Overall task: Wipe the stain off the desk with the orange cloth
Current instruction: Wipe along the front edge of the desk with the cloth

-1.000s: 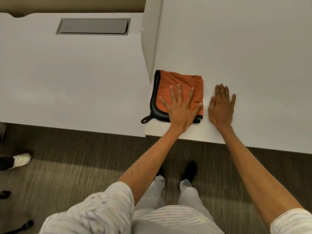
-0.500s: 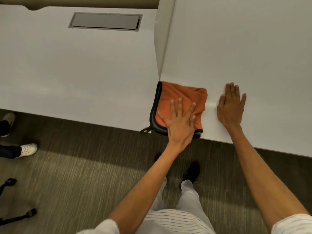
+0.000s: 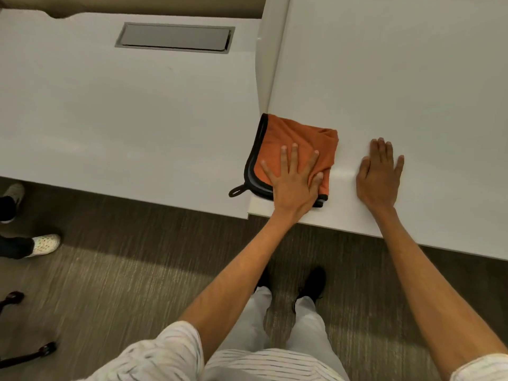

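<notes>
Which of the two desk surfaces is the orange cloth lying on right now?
The right-hand desk, at its near left corner. The orange cloth lies under the left hand; the left desk has the grey hatch.

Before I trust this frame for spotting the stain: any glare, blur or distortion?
Head view: mostly sharp; soft glare streak on the desk between the orange cloth and right hand; wide-angle lens bows the desk edges; floor at lower left slightly blurred; no stain discernible, left hand covering part of the cloth.
</notes>
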Tool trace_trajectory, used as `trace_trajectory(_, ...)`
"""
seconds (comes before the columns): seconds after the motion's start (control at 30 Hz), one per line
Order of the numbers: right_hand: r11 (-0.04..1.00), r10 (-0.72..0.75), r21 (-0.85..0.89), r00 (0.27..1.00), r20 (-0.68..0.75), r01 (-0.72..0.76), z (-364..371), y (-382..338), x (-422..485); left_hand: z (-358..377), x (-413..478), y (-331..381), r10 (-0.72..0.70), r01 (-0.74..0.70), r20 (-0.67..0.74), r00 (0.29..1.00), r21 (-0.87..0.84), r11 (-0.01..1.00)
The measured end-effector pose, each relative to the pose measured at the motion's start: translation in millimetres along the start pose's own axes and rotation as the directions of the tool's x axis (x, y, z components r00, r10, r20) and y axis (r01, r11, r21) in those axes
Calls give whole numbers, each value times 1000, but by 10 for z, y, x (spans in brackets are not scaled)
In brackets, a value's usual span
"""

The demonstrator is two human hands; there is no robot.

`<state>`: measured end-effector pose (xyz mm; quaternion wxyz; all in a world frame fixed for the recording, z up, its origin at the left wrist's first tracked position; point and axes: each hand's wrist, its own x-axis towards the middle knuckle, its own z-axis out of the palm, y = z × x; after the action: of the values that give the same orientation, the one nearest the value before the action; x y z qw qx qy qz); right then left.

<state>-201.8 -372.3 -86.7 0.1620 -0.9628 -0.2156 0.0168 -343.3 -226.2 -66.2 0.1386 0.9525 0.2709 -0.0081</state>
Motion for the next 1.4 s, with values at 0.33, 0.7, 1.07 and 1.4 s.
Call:
trace_trajectory(0.33,1000,2,1,1000,-1,-2,6,19,-6,-453,7,-236,-184,149,-78,980,-331,932)
trace_trajectory(0.7,1000,12,19,1000,-23,-12,4,5,-3,-476,274,-643,-370,292,-59,927,-504,813)
trace_trajectory(1.07,999,16,30,1000,-25,-16,-12,-6,-16,-783,267,-469,-409,291,-131,903,-513,807)
trace_trajectory(1.4,999,24,31,999,-22,-23,-22,-18,-25,-978,331,177,-437,347,36,899,-667,659)
